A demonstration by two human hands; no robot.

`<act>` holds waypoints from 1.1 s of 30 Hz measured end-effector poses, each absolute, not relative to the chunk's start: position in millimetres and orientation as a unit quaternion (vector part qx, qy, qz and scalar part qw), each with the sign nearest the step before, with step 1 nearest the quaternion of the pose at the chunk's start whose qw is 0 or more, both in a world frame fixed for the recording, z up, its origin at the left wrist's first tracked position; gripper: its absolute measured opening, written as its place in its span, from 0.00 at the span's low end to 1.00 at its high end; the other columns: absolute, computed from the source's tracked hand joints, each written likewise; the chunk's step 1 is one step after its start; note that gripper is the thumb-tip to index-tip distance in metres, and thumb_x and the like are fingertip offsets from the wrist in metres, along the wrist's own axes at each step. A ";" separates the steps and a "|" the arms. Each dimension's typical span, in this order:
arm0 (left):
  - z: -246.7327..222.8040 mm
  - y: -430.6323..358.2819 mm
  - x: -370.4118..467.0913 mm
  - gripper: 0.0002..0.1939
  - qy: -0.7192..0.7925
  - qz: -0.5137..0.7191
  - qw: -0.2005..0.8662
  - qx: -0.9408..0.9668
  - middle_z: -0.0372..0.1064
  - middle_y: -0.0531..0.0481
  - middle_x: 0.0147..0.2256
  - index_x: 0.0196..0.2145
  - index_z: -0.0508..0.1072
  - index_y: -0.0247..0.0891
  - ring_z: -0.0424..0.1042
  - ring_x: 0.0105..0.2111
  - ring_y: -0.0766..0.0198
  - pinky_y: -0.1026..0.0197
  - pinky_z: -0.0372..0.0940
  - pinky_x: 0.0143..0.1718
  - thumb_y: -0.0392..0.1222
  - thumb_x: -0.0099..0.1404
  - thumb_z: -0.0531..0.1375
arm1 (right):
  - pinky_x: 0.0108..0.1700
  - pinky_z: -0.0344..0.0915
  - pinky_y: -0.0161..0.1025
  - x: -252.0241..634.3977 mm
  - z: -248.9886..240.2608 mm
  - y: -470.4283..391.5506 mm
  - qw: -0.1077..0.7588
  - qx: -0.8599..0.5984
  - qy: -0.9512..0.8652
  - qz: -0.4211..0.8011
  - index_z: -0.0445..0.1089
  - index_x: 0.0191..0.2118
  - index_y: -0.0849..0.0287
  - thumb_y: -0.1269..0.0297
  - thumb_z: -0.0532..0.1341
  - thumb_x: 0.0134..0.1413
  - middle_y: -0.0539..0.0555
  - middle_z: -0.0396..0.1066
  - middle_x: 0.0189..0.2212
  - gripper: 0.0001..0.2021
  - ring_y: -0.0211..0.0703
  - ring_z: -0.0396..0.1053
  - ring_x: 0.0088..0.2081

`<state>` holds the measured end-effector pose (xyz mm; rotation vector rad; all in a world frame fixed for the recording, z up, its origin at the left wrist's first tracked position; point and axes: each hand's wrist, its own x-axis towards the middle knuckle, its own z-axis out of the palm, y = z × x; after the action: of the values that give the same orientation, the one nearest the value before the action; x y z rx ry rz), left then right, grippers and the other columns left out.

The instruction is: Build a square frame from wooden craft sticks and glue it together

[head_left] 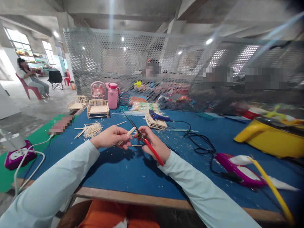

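Note:
My left hand (113, 137) is closed on a few thin wooden sticks (131, 130), their ends pointing up toward my other hand. A pair of scissors with red handles (153, 151) and dark blades rests in my right hand (156, 146), the blades slanting up and left past the sticks. The fingertips of my right hand are close to the stick ends; whether they touch is unclear. To the left lies a pile of short wooden sticks (92, 130). Just beyond my hands, a blue glue gun (158, 116) lies on a small wooden stick model (154, 123).
Two wooden model beds (98, 109) stand at the back left, near a pink bottle (112, 96). A perforated metal screen (114, 57) borders the table behind. On the right are a black cord (199, 136), a purple power strip (242, 171) and a yellow electric pan (270, 137).

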<state>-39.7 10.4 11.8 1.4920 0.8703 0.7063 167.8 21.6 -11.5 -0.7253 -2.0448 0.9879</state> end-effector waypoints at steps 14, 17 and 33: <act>6.4 12.4 -38.2 0.22 0.380 0.291 0.518 0.709 0.71 0.48 0.24 0.25 0.70 0.32 0.68 0.21 0.69 0.69 0.59 0.21 0.58 0.51 0.60 | 0.35 0.60 0.37 170.4 -7.3 18.2 0.311 -0.325 -0.885 0.122 0.64 0.38 0.59 0.77 0.50 0.35 0.54 0.68 0.30 0.19 0.41 0.63 0.30; 4.1 13.5 -37.9 0.21 0.382 0.287 0.523 0.705 0.71 0.48 0.25 0.25 0.70 0.32 0.68 0.21 0.69 0.69 0.59 0.21 0.57 0.52 0.60 | 0.34 0.60 0.37 173.0 -8.2 20.2 0.295 -0.330 -0.891 0.101 0.64 0.38 0.60 0.76 0.50 0.36 0.54 0.68 0.29 0.18 0.42 0.63 0.29; 3.2 15.4 -36.9 0.23 0.374 0.310 0.583 0.651 0.72 0.48 0.25 0.29 0.72 0.31 0.70 0.22 0.68 0.68 0.61 0.23 0.56 0.47 0.65 | 0.31 0.58 0.35 173.4 3.6 21.9 0.368 -0.359 -0.832 0.207 0.60 0.40 0.59 0.74 0.50 0.38 0.48 0.60 0.24 0.17 0.38 0.59 0.25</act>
<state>-36.9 15.4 3.2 1.5196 0.8742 0.7239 173.4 21.9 3.6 -0.9223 -2.1373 0.5321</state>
